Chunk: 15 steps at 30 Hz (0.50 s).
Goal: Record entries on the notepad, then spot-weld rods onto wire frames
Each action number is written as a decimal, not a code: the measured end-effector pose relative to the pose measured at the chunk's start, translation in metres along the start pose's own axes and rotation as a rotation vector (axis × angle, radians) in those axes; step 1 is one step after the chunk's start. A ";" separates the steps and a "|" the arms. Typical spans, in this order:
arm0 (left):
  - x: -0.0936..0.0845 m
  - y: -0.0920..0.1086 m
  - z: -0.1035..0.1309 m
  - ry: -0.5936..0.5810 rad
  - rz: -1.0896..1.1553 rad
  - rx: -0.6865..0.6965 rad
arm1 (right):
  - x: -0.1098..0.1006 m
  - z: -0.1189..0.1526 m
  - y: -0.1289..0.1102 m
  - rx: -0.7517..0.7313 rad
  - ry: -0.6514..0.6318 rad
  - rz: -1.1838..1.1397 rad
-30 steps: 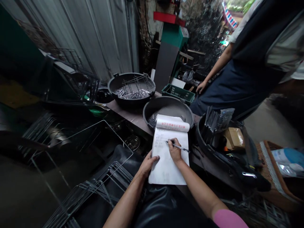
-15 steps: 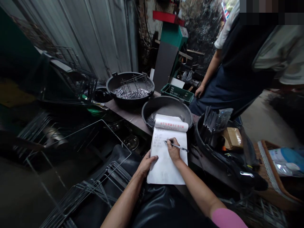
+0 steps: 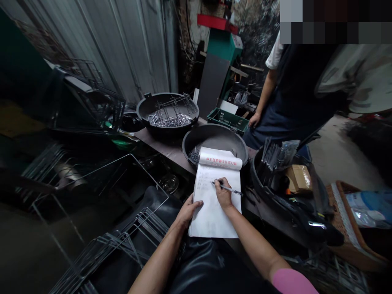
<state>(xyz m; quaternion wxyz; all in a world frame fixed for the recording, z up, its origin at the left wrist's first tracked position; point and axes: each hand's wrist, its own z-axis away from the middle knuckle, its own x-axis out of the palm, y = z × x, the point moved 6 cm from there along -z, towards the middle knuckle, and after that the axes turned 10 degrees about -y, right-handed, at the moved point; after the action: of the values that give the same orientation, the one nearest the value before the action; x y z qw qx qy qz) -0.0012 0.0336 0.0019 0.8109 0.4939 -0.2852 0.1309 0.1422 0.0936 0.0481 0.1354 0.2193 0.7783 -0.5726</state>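
Note:
A white notepad (image 3: 216, 216) with its top sheets folded back, red print on the fold, rests above my lap. Small handwritten lines run down its upper left part. My left hand (image 3: 187, 210) grips the pad's left edge, thumb on top of the paper and the other fingers hidden beneath. In my right hand (image 3: 224, 194) is a pen (image 3: 234, 190), pinched with its tip on or just over the page beside the writing. Behind the pad's top edge sits a dark round pan (image 3: 220, 136) with thin metal pieces in it.
Another pan (image 3: 167, 102) holds metal pins and a wire rack. Behind stands a green crate (image 3: 228, 118). At right are a black container (image 3: 260, 183) and a wicker basket (image 3: 339, 216). Bent wire frames (image 3: 131, 232) lie at left. A person in a dark apron (image 3: 294, 98) stands at back right.
The person at the back right has shifted to the left, along with the lowered hand. My hands, the pen and the notepad have hardly moved.

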 end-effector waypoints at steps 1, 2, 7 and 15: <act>0.000 0.000 0.000 0.001 0.001 -0.002 | 0.000 0.000 0.000 0.003 -0.001 0.001; 0.000 0.000 0.000 0.001 0.000 -0.004 | 0.000 0.000 0.000 0.006 0.001 0.004; -0.002 0.000 -0.001 0.005 -0.002 0.006 | 0.001 0.001 0.000 0.015 0.009 0.006; -0.001 -0.001 -0.001 -0.001 0.002 -0.002 | 0.002 0.000 0.000 0.022 0.011 -0.004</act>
<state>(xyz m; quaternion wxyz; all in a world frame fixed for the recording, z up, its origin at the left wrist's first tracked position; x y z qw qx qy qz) -0.0013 0.0346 0.0004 0.8110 0.4931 -0.2863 0.1313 0.1406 0.0936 0.0477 0.1276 0.2223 0.7732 -0.5801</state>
